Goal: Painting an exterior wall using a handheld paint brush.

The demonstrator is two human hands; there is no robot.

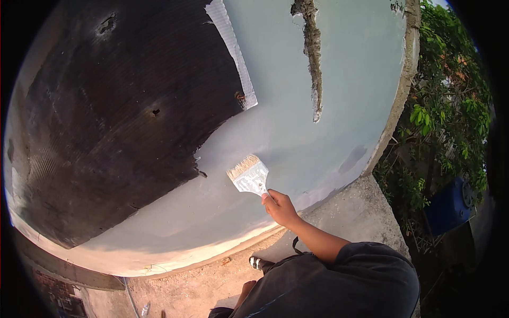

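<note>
My right hand [280,206] grips the handle of a wide, white-smeared paintbrush [248,175] with pale bristles. The bristles are over the pale grey-blue wall surface [344,79]; I cannot tell whether they touch it. Left of the brush spreads a large dark ribbed area [116,138] with ragged edges and a torn whitish strip [238,63] along its upper right side. A long rough gouge [313,58] runs down the pale surface. My left hand [245,291] is low beside my body, mostly hidden by dark clothing.
A concrete ledge [350,212] lies beside me at the right, with leafy branches [445,106] and a blue plastic tank [448,206] beyond it. Below is a dusty floor [185,281] with a thin pipe or cable [130,294] and my shoe [256,263].
</note>
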